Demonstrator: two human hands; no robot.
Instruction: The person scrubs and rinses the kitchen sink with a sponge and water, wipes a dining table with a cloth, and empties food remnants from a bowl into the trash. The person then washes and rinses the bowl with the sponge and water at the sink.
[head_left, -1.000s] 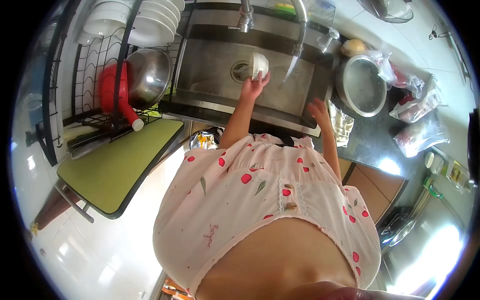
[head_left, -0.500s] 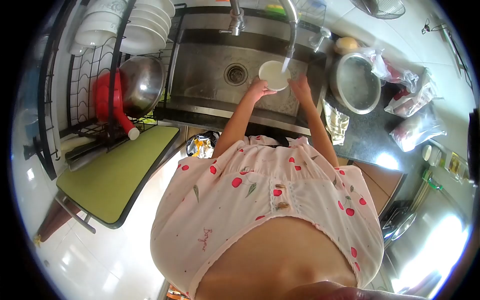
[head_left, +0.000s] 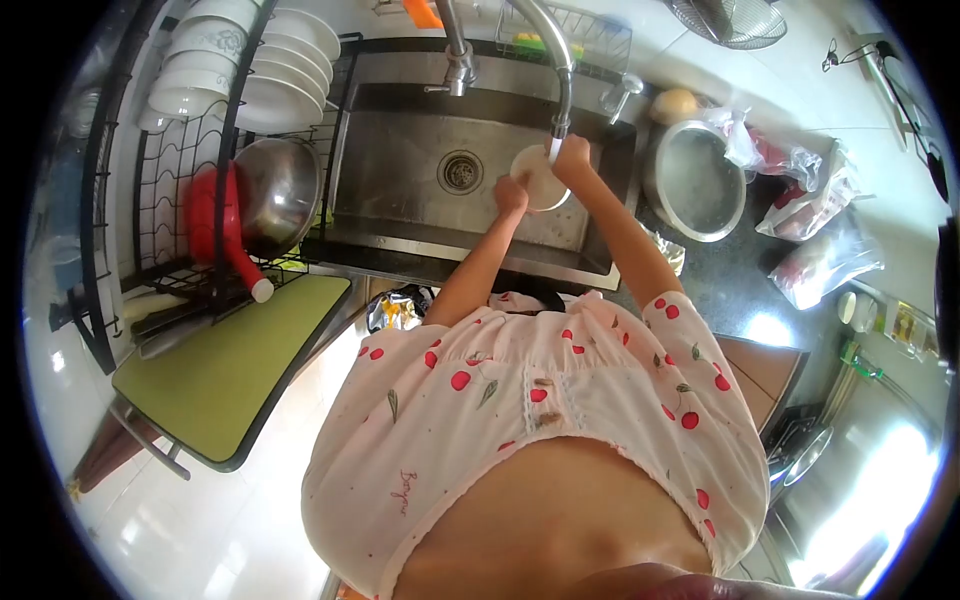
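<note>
White, round bowl (head_left: 541, 186): over rectangular stainless-steel sink (head_left: 390, 185), below curved chrome faucet (head_left: 565, 100). Left hand (head_left: 511, 194): grip clamped on bowl's left side. Right hand (head_left: 571, 160): shifted from beside bowl to its upper-right rim; grip, cannot tell. Sink floor extends leftward past round metal drain (head_left: 460, 173).

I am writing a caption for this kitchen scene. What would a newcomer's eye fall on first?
Probably the cherry-printed garment, which fills the lower middle. Above it, over the steel sink, the left grip holds a pale bowl, while the right grip is at the end of the tap. At left, a bright red item stands out in the black rack, above a yellow-green panel.
</note>
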